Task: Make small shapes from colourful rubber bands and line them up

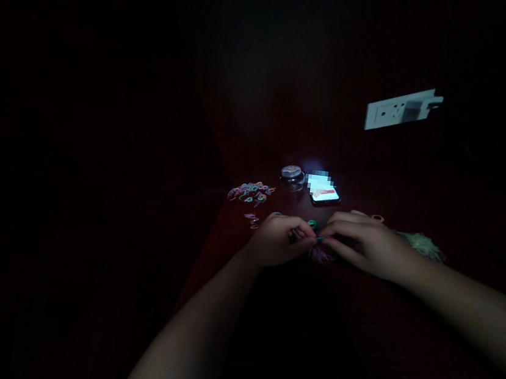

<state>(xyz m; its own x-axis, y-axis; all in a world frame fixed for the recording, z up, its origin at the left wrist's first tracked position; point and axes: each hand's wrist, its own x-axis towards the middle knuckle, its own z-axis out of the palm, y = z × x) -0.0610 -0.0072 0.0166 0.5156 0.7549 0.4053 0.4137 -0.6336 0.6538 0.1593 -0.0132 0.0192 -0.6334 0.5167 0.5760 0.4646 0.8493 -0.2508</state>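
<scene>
Multicoloured little loops (251, 192) lie in a loose heap left of the middle of the frame, near the edge of the dark reddish table (215, 249). Just below them are a few thin pinkish loops (253, 221). The left hand (274, 241) comes up from the bottom of the frame, its thumb and forefinger pinched together on a small teal piece (319, 239) slightly right of centre. Above that hand stands a clear round jar (292, 178) with a patterned top.

A teal loop (312, 225) lies just behind the pinched fingers, and purple strands (321, 255) show beneath them; whether these join the held piece is too dark to tell. The lit phone (325, 189) lies beyond, beside the jar. The teal piece looks very light, soft and bendy, perhaps a little stretchy, so it should need only a fingertip pinch at each end; a hard tug might snap it or make it slip away.

The right hand (368, 247) reaches in from the right, its thumb and forefinger closed on the piece's other end. Behind its knuckles is a pale ring (377, 218); a pale green bundle (424, 245) sits beside the wrist. The white socket strip (389, 113) is at upper right.
</scene>
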